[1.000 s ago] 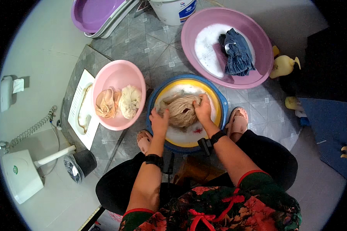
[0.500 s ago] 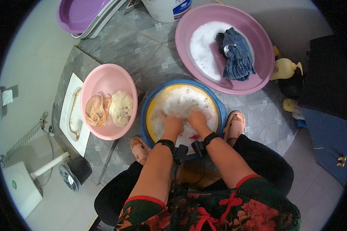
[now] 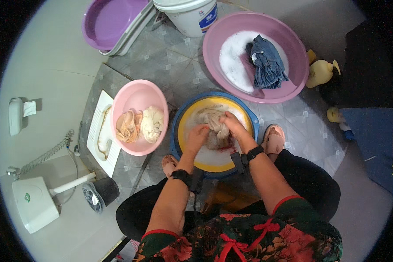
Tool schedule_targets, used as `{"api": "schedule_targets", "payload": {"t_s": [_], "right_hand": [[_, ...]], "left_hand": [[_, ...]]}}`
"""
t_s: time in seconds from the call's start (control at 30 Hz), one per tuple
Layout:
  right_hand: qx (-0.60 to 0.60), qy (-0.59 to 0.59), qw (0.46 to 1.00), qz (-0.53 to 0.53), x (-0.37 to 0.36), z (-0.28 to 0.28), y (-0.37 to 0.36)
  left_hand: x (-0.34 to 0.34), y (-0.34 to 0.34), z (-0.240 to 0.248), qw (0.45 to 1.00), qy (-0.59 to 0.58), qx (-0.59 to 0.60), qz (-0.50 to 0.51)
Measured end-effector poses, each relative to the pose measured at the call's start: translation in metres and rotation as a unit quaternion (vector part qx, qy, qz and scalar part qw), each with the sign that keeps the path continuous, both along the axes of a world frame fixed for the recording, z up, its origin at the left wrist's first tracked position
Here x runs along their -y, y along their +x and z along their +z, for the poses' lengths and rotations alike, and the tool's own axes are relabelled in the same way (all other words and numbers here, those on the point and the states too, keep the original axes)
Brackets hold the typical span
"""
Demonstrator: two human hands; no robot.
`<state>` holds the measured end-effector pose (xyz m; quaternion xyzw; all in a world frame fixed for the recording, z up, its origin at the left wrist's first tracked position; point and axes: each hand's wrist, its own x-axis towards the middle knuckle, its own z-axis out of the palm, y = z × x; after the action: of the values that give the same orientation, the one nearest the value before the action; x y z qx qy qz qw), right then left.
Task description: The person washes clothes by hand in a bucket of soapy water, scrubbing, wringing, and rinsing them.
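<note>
You have both hands down in the yellow basin, which sits inside a blue one. Your left hand and your right hand each clench the wet beige cloth, bunching it between them just above the soapy water, probably so the suds work through and drips fall back inside. Left of the yellow basin, touching its rim, the pink basin holds two wrung, twisted pieces, kept apart from the wash. Beyond the yellow basin to the right, the large mauve basin has foam and a blue denim garment soaking. The floor under the yellow basin is grey tile, wet-looking, with a squat toilet further left.
</note>
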<state>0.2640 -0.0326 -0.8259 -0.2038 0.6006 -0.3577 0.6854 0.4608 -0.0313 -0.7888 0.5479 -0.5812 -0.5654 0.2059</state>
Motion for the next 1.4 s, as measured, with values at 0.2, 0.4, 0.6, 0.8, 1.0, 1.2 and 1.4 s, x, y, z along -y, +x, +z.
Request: {"api": "schedule_targets", "payload": {"t_s": [0.2,0.4,0.6,0.8,1.0,1.2,1.4], "right_hand": [[-0.184,-0.034,0.962,0.197,-0.006,0.071,0.023],[-0.298,-0.228,0.880,0.292,-0.009,0.092,0.013],[-0.348,-0.317,0.869,0.149,-0.031,0.085,0.031],[-0.110,-0.337,0.918,0.176,-0.049,0.214,0.118],[-0.407,-0.177,0.882,0.160,-0.028,0.083,0.065],[-0.341,-0.226,0.907,0.098,-0.045,0.095,0.128],[-0.378,-0.127,0.906,0.146,-0.020,0.080,0.075]], "left_hand": [[-0.023,-0.008,0.049,0.946,0.199,-0.217,0.137],[-0.032,0.007,0.090,0.949,0.230,-0.196,0.088],[-0.031,-0.001,0.120,0.800,0.459,-0.162,0.351],[-0.072,0.054,0.088,0.885,0.320,-0.213,0.263],[-0.059,0.029,0.046,0.942,0.152,-0.243,0.176],[-0.047,0.018,0.060,0.795,0.393,-0.130,0.444],[-0.039,0.026,0.045,0.875,0.280,-0.250,0.306]]}}
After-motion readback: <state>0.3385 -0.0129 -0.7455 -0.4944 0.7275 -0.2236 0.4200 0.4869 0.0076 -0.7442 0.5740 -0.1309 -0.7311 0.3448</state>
